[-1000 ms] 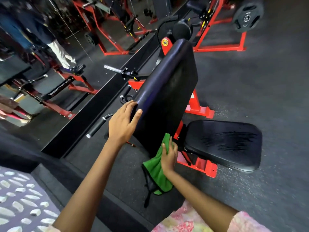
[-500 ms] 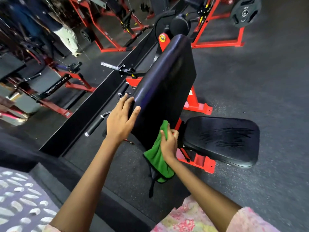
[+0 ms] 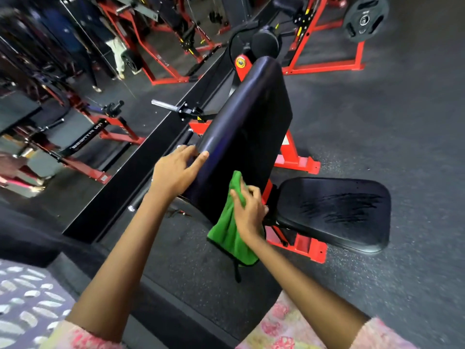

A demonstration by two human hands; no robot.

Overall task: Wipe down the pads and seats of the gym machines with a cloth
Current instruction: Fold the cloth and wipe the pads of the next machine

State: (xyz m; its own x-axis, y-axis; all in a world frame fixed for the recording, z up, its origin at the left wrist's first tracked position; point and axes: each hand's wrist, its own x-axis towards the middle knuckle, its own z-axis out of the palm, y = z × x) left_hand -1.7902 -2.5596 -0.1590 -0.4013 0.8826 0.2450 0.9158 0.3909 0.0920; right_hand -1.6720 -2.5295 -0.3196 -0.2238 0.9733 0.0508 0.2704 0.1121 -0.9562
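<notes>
While the left hand (image 3: 176, 172) is gripping the near left edge of the tall black back pad (image 3: 249, 127), fingers curled over its rim, the right hand (image 3: 249, 210) is pressing a green cloth (image 3: 226, 233) flat against the pad's lower near face. The cloth is hanging below the palm, its loose end trailing toward the floor. To the right, the black seat (image 3: 334, 210) is resting on the red frame (image 3: 302, 245), just beside the cloth.
</notes>
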